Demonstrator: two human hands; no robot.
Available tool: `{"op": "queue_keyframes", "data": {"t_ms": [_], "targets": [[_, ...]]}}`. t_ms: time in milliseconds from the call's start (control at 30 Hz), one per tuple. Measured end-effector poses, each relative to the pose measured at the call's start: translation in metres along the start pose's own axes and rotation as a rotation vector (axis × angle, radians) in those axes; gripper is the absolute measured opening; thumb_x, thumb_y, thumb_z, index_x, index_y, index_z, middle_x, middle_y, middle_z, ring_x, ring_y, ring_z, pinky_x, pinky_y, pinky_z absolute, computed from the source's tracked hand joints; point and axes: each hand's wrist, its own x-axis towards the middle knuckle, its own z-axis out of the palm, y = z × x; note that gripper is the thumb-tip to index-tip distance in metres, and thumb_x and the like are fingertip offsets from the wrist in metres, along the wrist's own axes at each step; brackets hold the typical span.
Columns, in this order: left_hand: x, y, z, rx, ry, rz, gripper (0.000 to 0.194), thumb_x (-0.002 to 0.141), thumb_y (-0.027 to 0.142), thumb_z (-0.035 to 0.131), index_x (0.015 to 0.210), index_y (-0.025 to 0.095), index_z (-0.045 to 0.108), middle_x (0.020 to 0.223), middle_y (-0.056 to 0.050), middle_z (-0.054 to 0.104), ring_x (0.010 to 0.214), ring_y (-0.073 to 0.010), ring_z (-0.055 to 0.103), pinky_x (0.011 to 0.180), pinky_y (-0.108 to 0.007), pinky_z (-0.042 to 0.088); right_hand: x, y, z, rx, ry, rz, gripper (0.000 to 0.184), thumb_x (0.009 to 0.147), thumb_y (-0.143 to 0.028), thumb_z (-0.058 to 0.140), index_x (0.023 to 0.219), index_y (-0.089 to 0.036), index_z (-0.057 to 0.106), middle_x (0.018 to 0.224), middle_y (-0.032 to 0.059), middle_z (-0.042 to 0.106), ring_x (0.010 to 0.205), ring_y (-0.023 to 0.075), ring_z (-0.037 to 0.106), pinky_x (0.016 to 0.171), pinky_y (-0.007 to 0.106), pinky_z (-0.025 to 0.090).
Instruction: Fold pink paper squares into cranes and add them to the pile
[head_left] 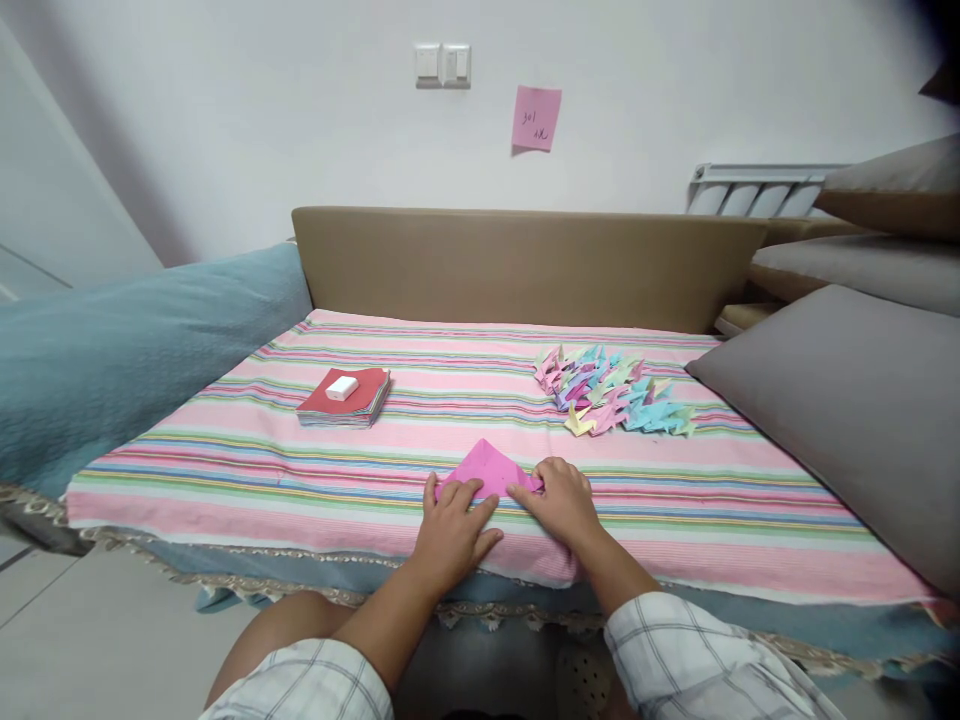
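Note:
A pink sheet of origami paper (486,466), folded to a point at its far side, lies on the striped cloth (247,470) near the front edge. My left hand (451,530) rests on its left part, fingers spread and pressing down. At the paper's right corner, my right hand (561,498) pinches the edge between thumb and fingers. Farther back on the right sits a group of folded paper cranes (600,392) in pink, blue, yellow, green and purple.
A stack of square paper (352,398), red on top, bears a small white block (342,388) at the left. Grey cushions (847,410) pile up on the right. A blue-covered armrest (157,330) bounds the left, and a brown backrest (517,265) the rear.

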Motion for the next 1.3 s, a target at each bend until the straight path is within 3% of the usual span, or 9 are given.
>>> {"op": "queue_keyframes", "data": {"t_ms": [233, 667, 933, 1300], "targets": [[-0.001, 0.000, -0.001, 0.004, -0.006, -0.007, 0.043, 0.078, 0.050, 0.058, 0.118, 0.036, 0.055, 0.121, -0.005, 0.057, 0.108, -0.0266, 0.049, 0.105, -0.061, 0.010, -0.002, -0.010, 0.009, -0.028, 0.017, 0.076, 0.040, 0.069, -0.056, 0.059, 0.088, -0.022, 0.055, 0.093, 0.0056, 0.054, 0.098, 0.0254, 0.048, 0.087, 0.038, 0.030], [-0.001, -0.002, -0.009, -0.075, -0.012, -0.073, 0.036, 0.076, 0.046, 0.061, 0.111, 0.034, 0.060, 0.120, -0.006, 0.058, 0.109, -0.0283, 0.050, 0.103, -0.064, 0.010, 0.008, 0.018, -0.004, 0.188, -0.074, 0.027, 0.014, 0.069, -0.034, 0.063, 0.066, -0.020, 0.059, 0.085, 0.0025, 0.057, 0.079, 0.0168, 0.052, 0.071, 0.027, 0.034], [-0.009, -0.026, -0.020, -0.056, 0.088, -0.194, 0.019, 0.081, 0.042, 0.057, 0.090, 0.032, 0.070, 0.108, -0.004, 0.063, 0.099, -0.0239, 0.055, 0.102, -0.060, 0.014, 0.009, 0.019, -0.005, 0.190, -0.090, -0.010, 0.013, 0.069, -0.032, 0.063, 0.066, -0.020, 0.060, 0.083, 0.0021, 0.058, 0.080, 0.0161, 0.053, 0.070, 0.026, 0.036], [-0.019, -0.052, -0.037, 0.008, 0.060, -0.334, 0.021, 0.078, 0.035, 0.055, 0.064, 0.027, 0.069, 0.084, -0.001, 0.065, 0.086, -0.0209, 0.056, 0.100, -0.056, 0.016, 0.009, 0.023, -0.004, 0.187, -0.088, -0.031, 0.012, 0.069, -0.032, 0.062, 0.067, -0.020, 0.061, 0.083, 0.0026, 0.059, 0.080, 0.0170, 0.054, 0.072, 0.027, 0.038]]}}
